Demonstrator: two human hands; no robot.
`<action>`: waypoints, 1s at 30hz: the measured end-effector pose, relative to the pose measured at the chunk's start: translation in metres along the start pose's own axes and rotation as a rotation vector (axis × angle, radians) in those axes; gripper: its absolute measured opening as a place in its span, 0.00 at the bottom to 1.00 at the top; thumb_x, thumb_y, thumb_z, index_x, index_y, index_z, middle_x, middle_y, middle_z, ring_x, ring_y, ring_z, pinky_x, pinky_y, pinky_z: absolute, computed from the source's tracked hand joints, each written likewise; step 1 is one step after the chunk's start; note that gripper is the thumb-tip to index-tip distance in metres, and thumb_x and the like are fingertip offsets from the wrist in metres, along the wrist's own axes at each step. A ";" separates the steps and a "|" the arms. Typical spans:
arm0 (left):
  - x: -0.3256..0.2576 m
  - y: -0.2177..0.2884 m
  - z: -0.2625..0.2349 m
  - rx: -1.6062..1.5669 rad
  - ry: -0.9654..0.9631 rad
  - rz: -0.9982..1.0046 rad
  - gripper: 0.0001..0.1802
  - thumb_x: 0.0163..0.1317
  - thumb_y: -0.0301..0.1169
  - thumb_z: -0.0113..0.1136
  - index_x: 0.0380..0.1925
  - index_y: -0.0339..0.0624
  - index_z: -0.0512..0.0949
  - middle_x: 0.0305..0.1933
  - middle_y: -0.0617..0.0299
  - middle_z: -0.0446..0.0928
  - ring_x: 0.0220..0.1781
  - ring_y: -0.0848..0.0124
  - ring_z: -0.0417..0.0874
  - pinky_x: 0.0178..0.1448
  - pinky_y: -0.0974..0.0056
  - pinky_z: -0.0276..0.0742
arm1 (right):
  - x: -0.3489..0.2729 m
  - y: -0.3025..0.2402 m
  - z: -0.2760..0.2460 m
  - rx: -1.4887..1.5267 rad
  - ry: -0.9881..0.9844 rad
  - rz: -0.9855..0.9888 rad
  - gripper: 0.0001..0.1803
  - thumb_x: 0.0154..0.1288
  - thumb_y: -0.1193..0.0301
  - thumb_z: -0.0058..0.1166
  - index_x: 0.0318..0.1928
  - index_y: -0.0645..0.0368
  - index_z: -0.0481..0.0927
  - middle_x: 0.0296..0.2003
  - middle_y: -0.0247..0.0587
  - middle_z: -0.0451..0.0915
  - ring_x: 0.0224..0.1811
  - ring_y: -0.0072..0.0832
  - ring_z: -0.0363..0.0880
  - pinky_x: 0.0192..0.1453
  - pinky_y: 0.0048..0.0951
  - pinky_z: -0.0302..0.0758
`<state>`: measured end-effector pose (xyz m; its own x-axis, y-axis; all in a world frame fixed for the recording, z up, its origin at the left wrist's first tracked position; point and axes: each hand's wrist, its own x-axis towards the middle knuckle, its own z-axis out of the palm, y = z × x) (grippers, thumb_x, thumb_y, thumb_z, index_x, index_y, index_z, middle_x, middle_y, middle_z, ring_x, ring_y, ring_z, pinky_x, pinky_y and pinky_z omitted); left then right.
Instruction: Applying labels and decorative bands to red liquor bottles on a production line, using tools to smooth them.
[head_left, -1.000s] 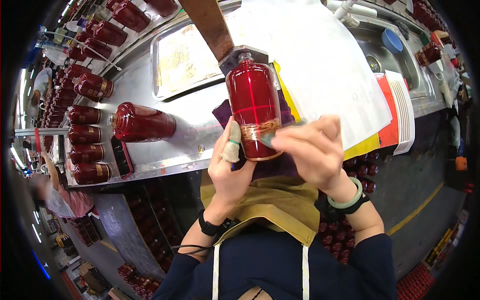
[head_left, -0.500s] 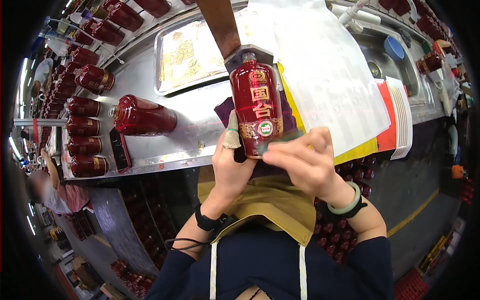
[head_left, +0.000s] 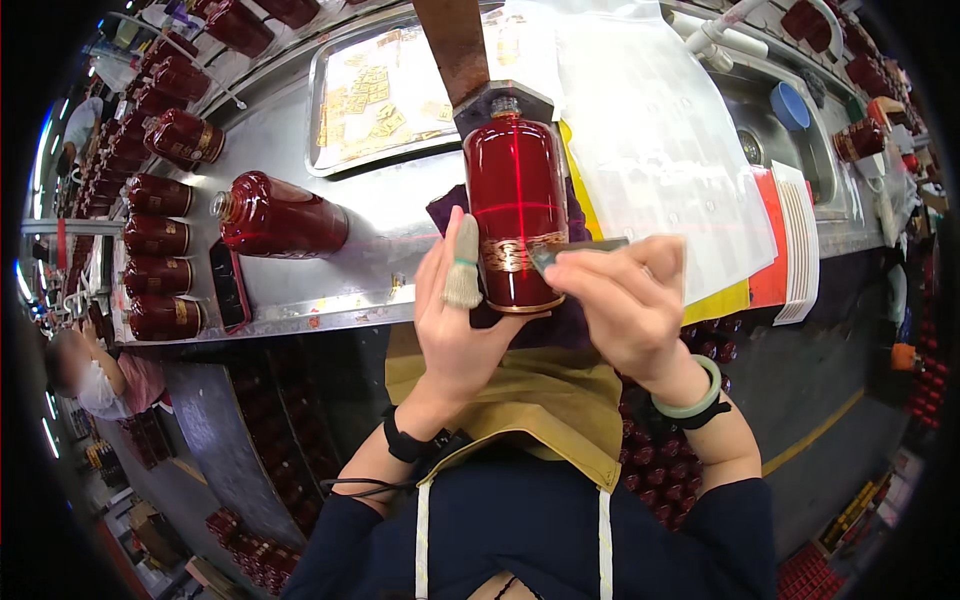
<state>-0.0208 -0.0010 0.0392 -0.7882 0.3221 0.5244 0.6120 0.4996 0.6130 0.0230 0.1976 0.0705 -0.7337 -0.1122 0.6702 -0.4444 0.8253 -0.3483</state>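
A glossy dark-red bottle [head_left: 518, 190] lies neck away from me, its plain side up, with a gold-patterned band near its base. Red laser lines cross on it. My left hand [head_left: 455, 330] steadies the bottle's lower left side, thumb under the base and fingers along the glass. One of its fingers wears a pale cloth cover [head_left: 462, 275] tied with a green band. In a pinch, my right hand [head_left: 630, 305] holds a thin, flat, dark-greenish scraper-like piece [head_left: 590, 246] against the right end of the gold band. The bottle rests on dark purple cloth [head_left: 447, 208].
A metal tray [head_left: 317, 130] with gold decals stands behind, left of a brown upright post [head_left: 452, 50]. Another red bottle [head_left: 285, 222] lies left, near several more bottles [head_left: 158, 237]. White sheets [head_left: 660, 160] cover the right side, before a sink [head_left: 815, 150] with a blue bowl [head_left: 789, 105].
The bottle has turned about its length: the gold characters and round emblem have gone from its top side, which now shows plain red. My right hand has shifted slightly right and stays pinched.
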 end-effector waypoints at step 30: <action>-0.003 0.000 0.013 -0.046 0.078 -0.035 0.58 0.40 0.31 0.89 0.74 0.29 0.69 0.67 0.47 0.80 0.64 0.50 0.82 0.68 0.52 0.75 | 0.062 0.002 0.014 -0.163 -0.133 -0.030 0.13 0.60 0.68 0.69 0.44 0.56 0.85 0.33 0.32 0.80 0.36 0.32 0.75 0.45 0.37 0.68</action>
<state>-0.0196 0.0083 0.0302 -0.8027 0.2407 0.5457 0.5882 0.4714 0.6572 -0.0307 0.1849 0.1025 -0.7876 -0.2010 0.5825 -0.3857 0.8980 -0.2116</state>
